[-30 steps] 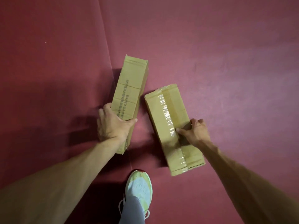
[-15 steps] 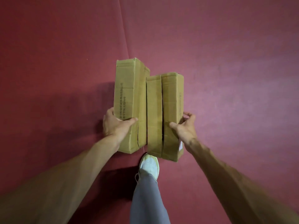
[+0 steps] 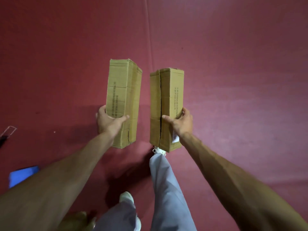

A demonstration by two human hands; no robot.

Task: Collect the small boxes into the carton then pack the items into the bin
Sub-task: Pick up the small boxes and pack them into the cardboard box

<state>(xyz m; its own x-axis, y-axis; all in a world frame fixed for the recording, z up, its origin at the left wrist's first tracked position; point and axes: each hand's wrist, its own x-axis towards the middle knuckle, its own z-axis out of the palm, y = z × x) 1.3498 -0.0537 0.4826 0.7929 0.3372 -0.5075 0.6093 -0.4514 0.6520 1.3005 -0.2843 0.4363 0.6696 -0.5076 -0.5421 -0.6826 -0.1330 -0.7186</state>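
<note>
Left hand (image 3: 110, 121) is clamped on the near end of the left cardboard box (image 3: 123, 100), thumb laid across its top face, fingers wrapped round the outer side. Right hand (image 3: 182, 124) mirrors it on the right cardboard box (image 3: 168, 105): thumb on top, reaching the split that runs the length of the box, fingers curled round the outer side. Both boxes are long and narrow, held lengthwise, pointing away from the person, side by side with a clear gap between them, not touching. Printed text runs along the top of each, too small to read. A white label (image 3: 175, 136) peeks out on the right box, just under the wrist.

Both boxes are up in the air above the red floor (image 3: 233, 80), their shadows falling on it below. A seam (image 3: 150, 39) in the floor runs away ahead of the boxes. Underneath, grey trouser legs (image 3: 166, 189); one pale shoe (image 3: 126, 196) shows near the left leg, and the tip of the other (image 3: 159, 150) is tucked under the near end of the right box. Off to the person's left, a flat blue object (image 3: 23, 175) lies on the floor, partly hidden by the left forearm.
</note>
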